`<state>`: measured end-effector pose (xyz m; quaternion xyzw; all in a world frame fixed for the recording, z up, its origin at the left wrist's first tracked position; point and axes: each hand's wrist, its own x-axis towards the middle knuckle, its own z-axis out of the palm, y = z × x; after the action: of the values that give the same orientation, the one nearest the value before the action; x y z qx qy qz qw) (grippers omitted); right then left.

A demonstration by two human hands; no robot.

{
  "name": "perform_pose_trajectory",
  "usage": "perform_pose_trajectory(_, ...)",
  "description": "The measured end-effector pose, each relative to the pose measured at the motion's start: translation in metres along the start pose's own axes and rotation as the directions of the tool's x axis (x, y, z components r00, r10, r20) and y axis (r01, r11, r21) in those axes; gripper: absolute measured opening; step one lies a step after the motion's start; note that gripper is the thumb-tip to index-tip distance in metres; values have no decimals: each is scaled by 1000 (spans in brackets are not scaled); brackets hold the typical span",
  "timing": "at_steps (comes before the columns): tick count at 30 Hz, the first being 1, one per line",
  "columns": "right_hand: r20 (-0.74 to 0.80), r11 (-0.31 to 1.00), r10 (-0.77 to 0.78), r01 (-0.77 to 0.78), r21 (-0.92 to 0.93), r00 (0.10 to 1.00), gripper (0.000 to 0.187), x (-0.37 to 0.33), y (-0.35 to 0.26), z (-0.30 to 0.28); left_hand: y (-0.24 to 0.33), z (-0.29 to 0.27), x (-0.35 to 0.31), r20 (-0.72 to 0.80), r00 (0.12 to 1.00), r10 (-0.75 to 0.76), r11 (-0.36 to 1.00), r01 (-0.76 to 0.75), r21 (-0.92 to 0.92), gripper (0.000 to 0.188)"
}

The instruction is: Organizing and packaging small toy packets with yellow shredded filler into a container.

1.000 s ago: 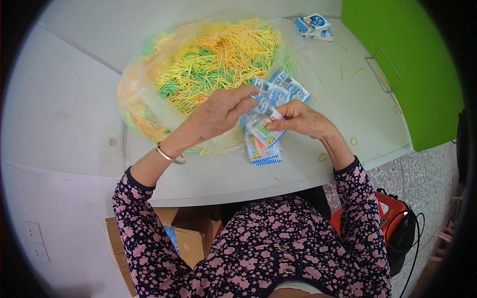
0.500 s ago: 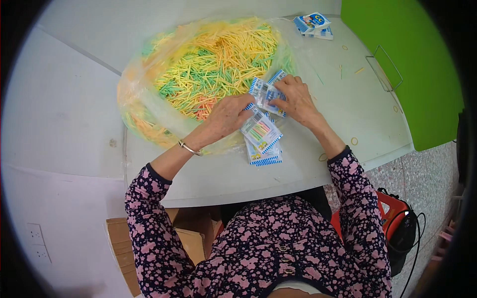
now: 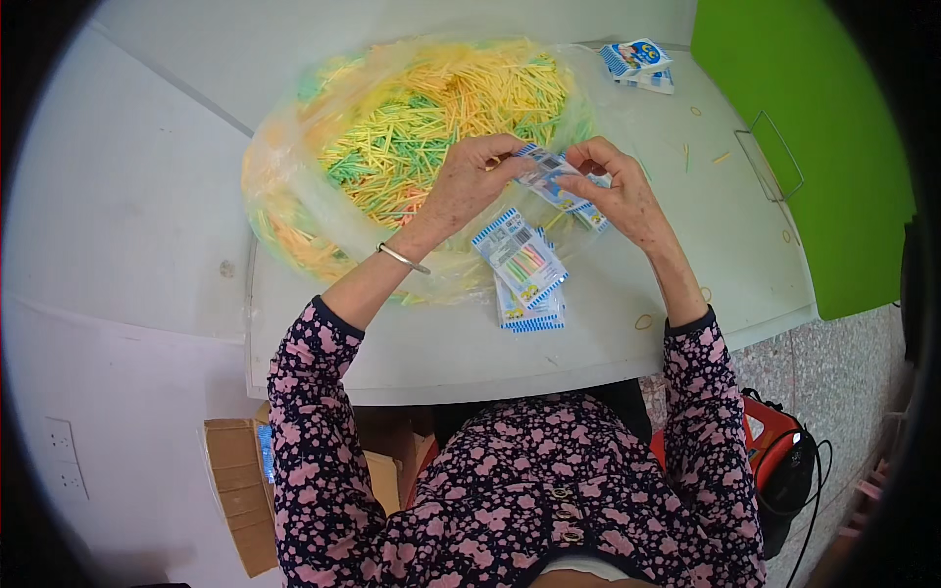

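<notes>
Between my hands is a small blue-and-white plastic packet (image 3: 551, 180), held up over the near right edge of a large clear bag. My left hand (image 3: 475, 181) pinches the packet's upper left corner between thumb and fingers. Thumb and fingertips of my right hand (image 3: 619, 191) close on its right side. Another packet (image 3: 592, 216) lies partly hidden beneath my right hand. Closer to me, a striped-edge packet (image 3: 522, 260) with coloured sticks showing through its window rests on others in an overlapping pile. The clear bag (image 3: 294, 211) holds a heap of thin yellow, green and orange sticks (image 3: 402, 137).
More packets (image 3: 639, 61) lie at the table's back right. Rubber bands (image 3: 643, 321) and a few loose sticks (image 3: 686, 157) are scattered on the white table (image 3: 412, 367). A green panel (image 3: 794, 127) borders the right side; a cardboard box (image 3: 235, 490) stands below, at left.
My left hand has left the pile's top packet and moved up and right to grip the other packet. That packet is now stretched between both hands, with my right hand slightly further right.
</notes>
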<state>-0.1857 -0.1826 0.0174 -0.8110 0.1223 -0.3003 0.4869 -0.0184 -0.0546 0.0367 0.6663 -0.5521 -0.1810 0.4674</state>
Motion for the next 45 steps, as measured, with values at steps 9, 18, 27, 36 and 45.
perform_pose_trajectory(9,1,1000,24,-24,-3,1000,14,-9,-10,18,13,2,-28,-148,973,180,966,-146,216,14)
perform_pose_trajectory(18,85,1000,8,-9,2,996,22,-6,-5,25,0,-2,-33,-126,984,129,971,-99,219,12)
perform_pose_trajectory(27,-23,982,-148,145,-118,989,17,-5,18,14,-5,-5,-21,19,997,-78,989,75,129,18)
perform_pose_trajectory(36,10,995,27,-28,96,1000,16,-2,9,-14,-10,8,-1,-346,885,313,928,-206,311,20)
perform_pose_trajectory(45,154,969,122,-151,197,981,17,-7,-12,-1,24,12,-16,-121,958,261,945,-228,235,12)
